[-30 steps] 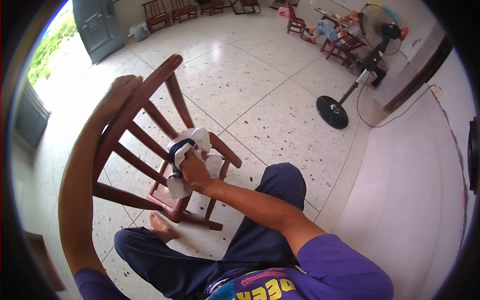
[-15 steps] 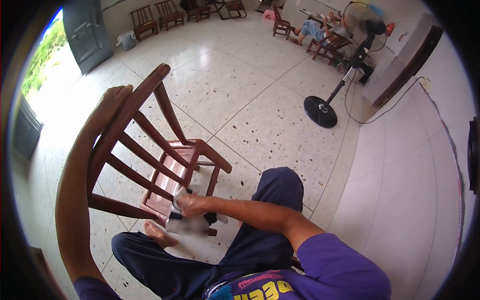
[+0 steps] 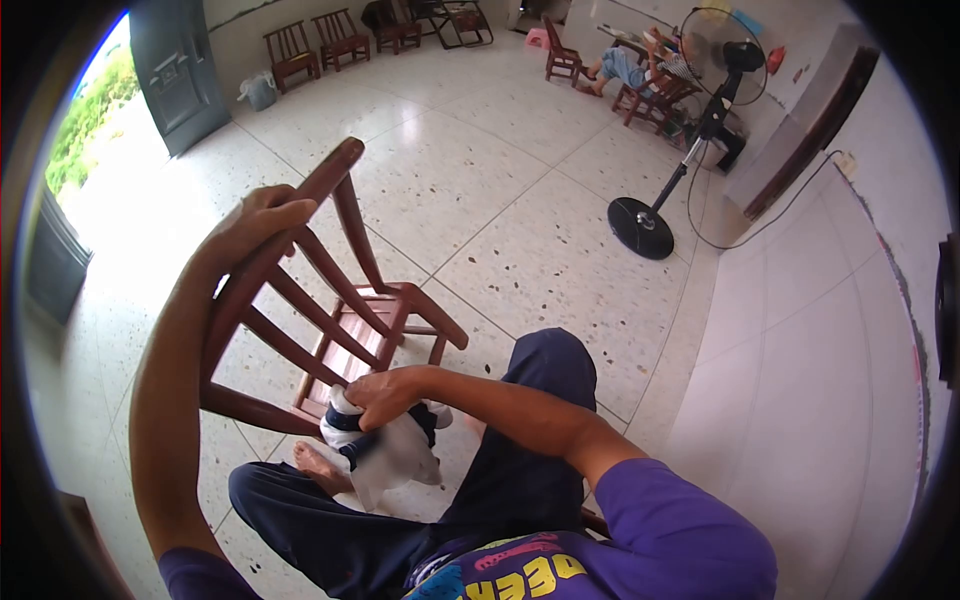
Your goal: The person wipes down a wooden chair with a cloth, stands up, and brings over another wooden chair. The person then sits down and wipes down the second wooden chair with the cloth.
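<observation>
In the head view, a reddish-brown wooden chair [image 3: 350,225] with a slatted back stands between my legs, its back towards me and tilted in the view. My left hand [image 3: 258,222] is wrapped over the top rail of the backrest. My right hand [image 3: 385,395] is closed on a white and dark-blue cloth [image 3: 395,460], pressed near the bottom of the slats at the rear of the seat [image 3: 355,335]. The cloth's loose end hangs below the hand. Part of the seat is hidden behind the slats and my right hand.
A black standing fan [image 3: 640,228] is at the right, its cord running to the wall. Several wooden chairs [image 3: 340,38] line the back wall, near a bag-lined bin [image 3: 260,92]. Another person [image 3: 625,68] sits at the far right. A dark door [image 3: 175,80] stands open at left.
The chair's back and my left hand have shifted slightly right and down in view. My left thumb now shows over the rail. The cloth in my right hand hangs lower and looks less blurred.
</observation>
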